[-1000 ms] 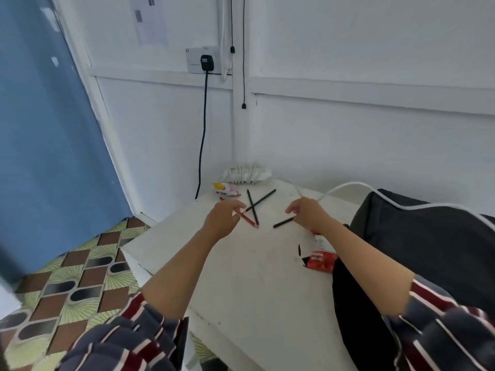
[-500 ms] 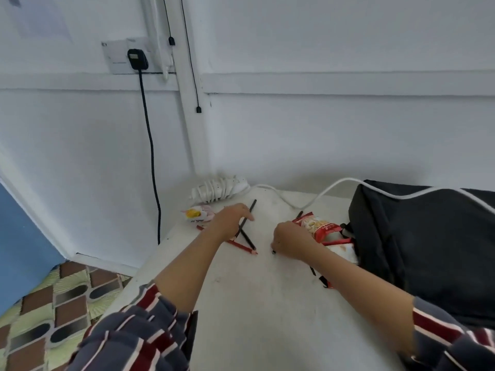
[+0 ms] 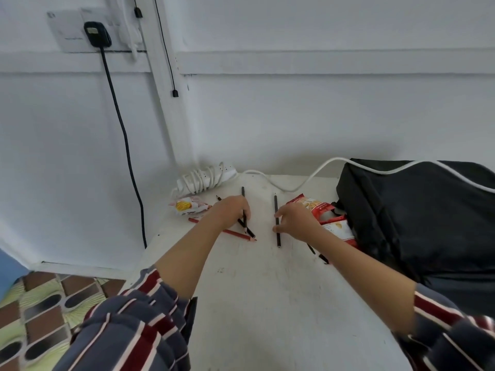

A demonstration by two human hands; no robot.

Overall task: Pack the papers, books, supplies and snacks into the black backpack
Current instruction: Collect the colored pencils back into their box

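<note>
Head view: supplies step, pencils being gathered mid-frame.
Right hand [image 3: 294, 220]: pinching black pencil [image 3: 275, 203].
Left hand [image 3: 231, 211]: fingers curled round crossed pencils [image 3: 248, 230].
Black backpack [image 3: 417, 226]: right edge, snack packet [image 3: 318, 207] touching.
Next: likely bundle pencils, carry right into the backpack.

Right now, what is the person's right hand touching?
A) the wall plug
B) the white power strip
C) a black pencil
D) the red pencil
C: the right hand has thumb and forefinger pinching a black pencil lying on the table; the red pencil lies by the left hand.
</note>
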